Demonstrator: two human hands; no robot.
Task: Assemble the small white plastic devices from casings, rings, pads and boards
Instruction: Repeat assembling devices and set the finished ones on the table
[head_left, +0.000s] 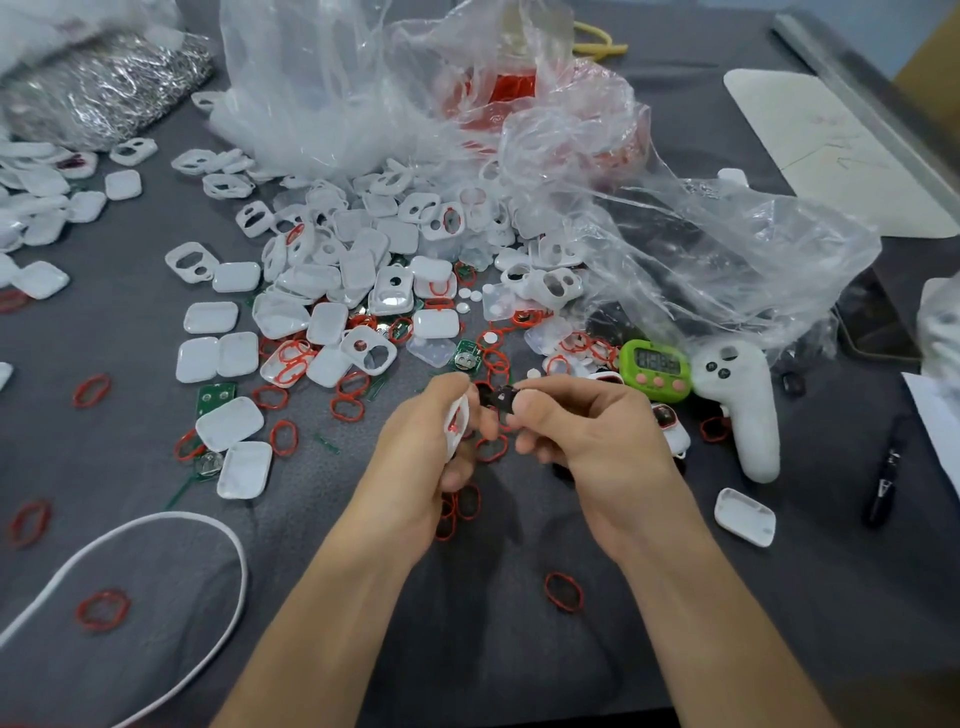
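At the far left a white cord loop (176, 514) is laid on the grey table cover (519, 665), and loose red rubber rings (102, 609) are scattered about it. Further in, white rounded-square plastic casing halves (332, 322) are heaped below a crumpled clear plastic bag (322, 88), probably so that parts can be picked up within reach. One white casing shell with a red ring in it (457, 423) is gripped on edge by the curled left hand (431, 441). Its open side is apparently turned rightward. Just beside it a small dark flat piece (497, 397), perhaps a pad or board, is pinched by the right hand (582, 431). The hands are held close together above the table. The right side is crowded by a green digital timer (655, 364) and a white pistol-shaped controller (748, 415). Bare cover is left mainly beneath the forearms.
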